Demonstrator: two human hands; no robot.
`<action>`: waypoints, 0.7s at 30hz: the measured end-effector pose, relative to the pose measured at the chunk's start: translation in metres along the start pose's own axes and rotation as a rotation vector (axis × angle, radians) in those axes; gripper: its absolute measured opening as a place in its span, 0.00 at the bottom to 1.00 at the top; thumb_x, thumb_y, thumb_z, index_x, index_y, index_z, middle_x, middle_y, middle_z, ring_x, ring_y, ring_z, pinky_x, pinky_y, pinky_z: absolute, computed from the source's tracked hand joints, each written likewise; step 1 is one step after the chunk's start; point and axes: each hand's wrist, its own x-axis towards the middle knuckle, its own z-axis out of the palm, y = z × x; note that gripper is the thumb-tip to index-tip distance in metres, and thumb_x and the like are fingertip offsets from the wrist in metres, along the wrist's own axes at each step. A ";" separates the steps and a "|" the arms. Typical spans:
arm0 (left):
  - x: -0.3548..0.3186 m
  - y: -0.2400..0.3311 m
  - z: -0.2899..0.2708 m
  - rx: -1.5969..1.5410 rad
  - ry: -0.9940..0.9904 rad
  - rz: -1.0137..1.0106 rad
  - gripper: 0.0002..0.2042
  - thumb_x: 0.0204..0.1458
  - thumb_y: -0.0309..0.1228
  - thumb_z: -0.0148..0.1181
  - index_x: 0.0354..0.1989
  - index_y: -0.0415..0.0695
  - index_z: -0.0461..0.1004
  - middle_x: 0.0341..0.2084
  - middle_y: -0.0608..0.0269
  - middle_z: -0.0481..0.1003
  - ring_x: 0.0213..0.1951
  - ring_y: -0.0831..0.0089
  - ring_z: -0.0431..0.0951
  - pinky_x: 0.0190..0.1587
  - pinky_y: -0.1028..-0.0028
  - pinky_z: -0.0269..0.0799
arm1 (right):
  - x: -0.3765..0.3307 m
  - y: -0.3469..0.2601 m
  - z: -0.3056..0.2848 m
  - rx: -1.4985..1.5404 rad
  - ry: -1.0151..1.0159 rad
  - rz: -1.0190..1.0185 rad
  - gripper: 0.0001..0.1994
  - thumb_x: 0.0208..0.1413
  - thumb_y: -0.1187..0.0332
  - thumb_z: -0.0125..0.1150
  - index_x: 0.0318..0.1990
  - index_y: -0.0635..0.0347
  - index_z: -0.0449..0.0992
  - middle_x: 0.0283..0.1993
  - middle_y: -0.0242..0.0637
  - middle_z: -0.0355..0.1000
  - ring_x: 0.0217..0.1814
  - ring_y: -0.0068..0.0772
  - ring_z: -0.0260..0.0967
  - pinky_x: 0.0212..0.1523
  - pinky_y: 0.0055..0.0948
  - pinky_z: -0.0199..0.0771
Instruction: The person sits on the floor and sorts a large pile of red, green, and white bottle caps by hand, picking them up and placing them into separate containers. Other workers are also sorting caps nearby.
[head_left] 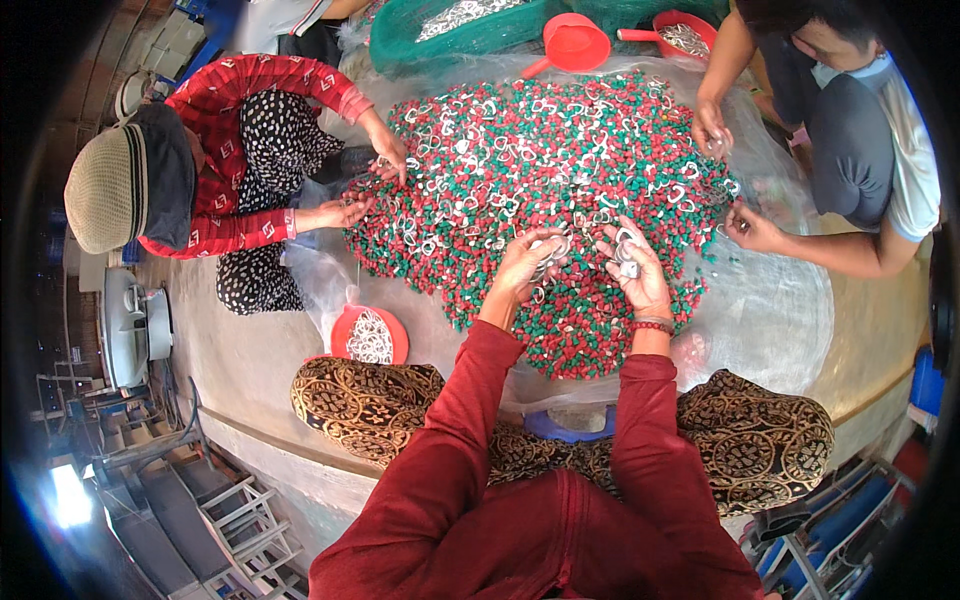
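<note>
I see the left hand (519, 268) with fingers clasped on white rings (549, 256), partly hidden; the right hand (646, 284) holds more in curled fingers, count unclear. Both are over the red-green heap (575, 335); 1 green basket (396, 42) is cut off.

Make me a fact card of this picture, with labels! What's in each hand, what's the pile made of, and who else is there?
Left hand: holds pale loops
Right hand: palm turned up, holds pale loops too
Red scoop, near left: filled with white loops
Pile: small red and green pieces, white loops mixed in
Under the pile: clear plastic sheet
Green basket, far side: white loops inside
Helpers: person in red patterned shirt, left; person in pale shirt, right
</note>
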 end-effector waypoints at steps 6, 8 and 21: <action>0.006 0.007 0.017 -0.373 -0.080 0.012 0.12 0.58 0.41 0.53 0.36 0.45 0.70 0.31 0.64 0.73 0.32 0.75 0.73 0.22 0.82 0.68 | 0.006 0.026 0.015 0.404 -0.006 -0.098 0.26 0.62 0.62 0.47 0.67 0.50 0.51 0.61 0.50 0.61 0.53 0.51 0.69 0.41 0.32 0.81; 0.011 0.012 0.025 -0.476 -0.137 0.000 0.09 0.58 0.38 0.53 0.36 0.46 0.69 0.32 0.64 0.72 0.32 0.74 0.73 0.21 0.84 0.68 | 0.013 0.031 0.011 0.380 0.111 -0.075 0.37 0.55 0.77 0.49 0.69 0.44 0.40 0.59 0.53 0.62 0.49 0.50 0.72 0.37 0.29 0.81; 0.020 0.012 0.088 0.580 0.160 0.443 0.08 0.56 0.31 0.56 0.37 0.39 0.75 0.30 0.62 0.76 0.33 0.78 0.75 0.37 0.76 0.71 | 0.022 0.036 0.033 0.467 0.265 0.007 0.21 0.61 0.56 0.48 0.51 0.65 0.69 0.43 0.40 0.74 0.43 0.34 0.73 0.44 0.35 0.75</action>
